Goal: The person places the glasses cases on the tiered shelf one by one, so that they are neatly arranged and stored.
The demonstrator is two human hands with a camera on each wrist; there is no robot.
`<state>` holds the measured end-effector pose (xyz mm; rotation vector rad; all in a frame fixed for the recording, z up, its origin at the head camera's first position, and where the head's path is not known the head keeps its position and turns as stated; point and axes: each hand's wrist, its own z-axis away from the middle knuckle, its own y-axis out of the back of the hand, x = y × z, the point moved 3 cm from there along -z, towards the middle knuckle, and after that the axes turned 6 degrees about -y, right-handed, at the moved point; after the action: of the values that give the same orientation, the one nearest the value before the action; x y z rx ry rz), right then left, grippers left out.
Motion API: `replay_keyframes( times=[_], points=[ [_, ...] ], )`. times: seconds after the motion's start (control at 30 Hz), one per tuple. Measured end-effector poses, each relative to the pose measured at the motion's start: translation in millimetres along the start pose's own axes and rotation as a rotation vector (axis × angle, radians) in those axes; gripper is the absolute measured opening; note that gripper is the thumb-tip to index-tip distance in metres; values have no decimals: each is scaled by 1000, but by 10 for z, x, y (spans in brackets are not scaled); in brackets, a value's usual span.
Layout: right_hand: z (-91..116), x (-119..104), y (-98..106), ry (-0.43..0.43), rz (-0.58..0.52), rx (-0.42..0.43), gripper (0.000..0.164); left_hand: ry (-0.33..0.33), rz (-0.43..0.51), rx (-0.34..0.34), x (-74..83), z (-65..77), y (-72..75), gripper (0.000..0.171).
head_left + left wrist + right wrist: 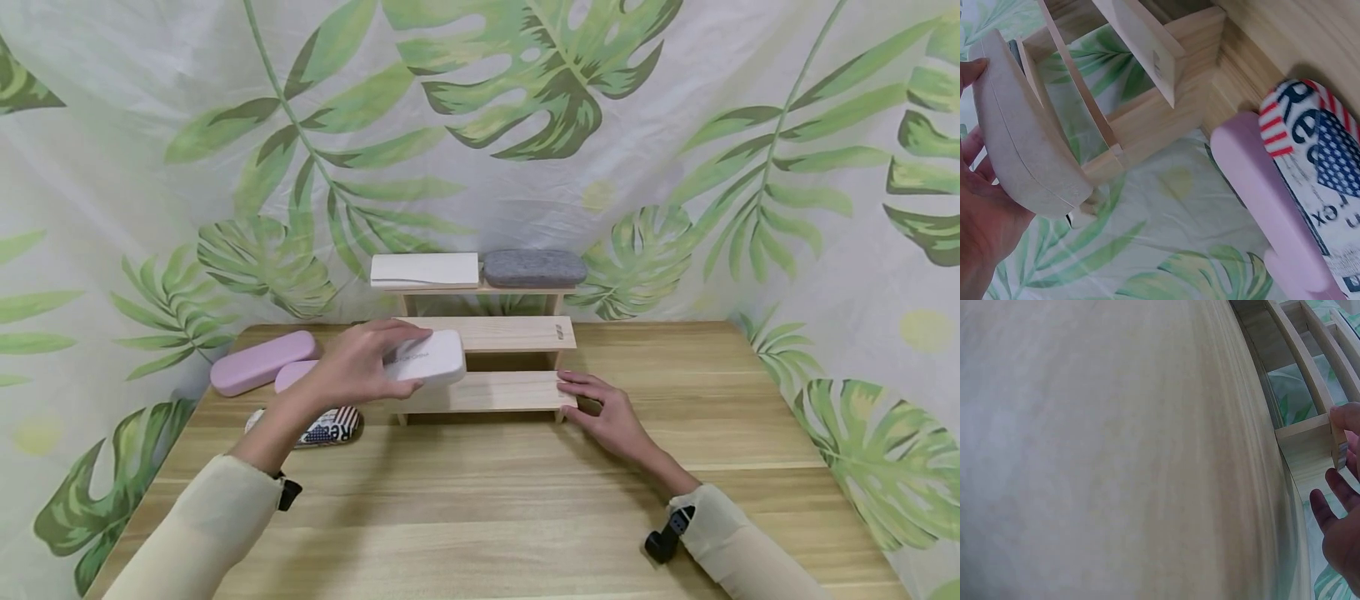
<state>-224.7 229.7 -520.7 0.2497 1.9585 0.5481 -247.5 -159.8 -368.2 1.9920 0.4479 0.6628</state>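
Observation:
My left hand (363,358) holds a white hard glasses case (431,358) by its left end, thumb below and fingers above. In the head view the case appears in front of the left part of a three-tier wooden shelf rack (487,333). The left wrist view shows the case (1022,131) side-on, its seam running lengthwise. My right hand (607,412) grips the right end of the lowest shelf board (495,392) between thumb and fingers. On the top tier, a white flap case (425,270) lies beside a grey felt glasses case (535,267).
Left of the rack, a pink glasses case (262,363) lies on the wooden table (480,517) with another pink case (292,375) beside it. A flag-print case (333,427) lies nearer, partly behind my left forearm. A leaf-patterned cloth (525,192) hangs behind the table.

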Motion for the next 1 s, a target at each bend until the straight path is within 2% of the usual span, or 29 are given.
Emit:
replay_keyframes(
  times=[0.2,0.53,1.0],
  points=[
    [4,5,-3,-2,-4,-8,38,22,26,-23,30,-109,-50,68],
    [2,-43,3,-2,11,-11,39,-11,30,-21,26,-306,-161,69],
    [2,-27,-1,4,9,-11,39,30,32,-39,94,-624,-311,70]
  ],
)
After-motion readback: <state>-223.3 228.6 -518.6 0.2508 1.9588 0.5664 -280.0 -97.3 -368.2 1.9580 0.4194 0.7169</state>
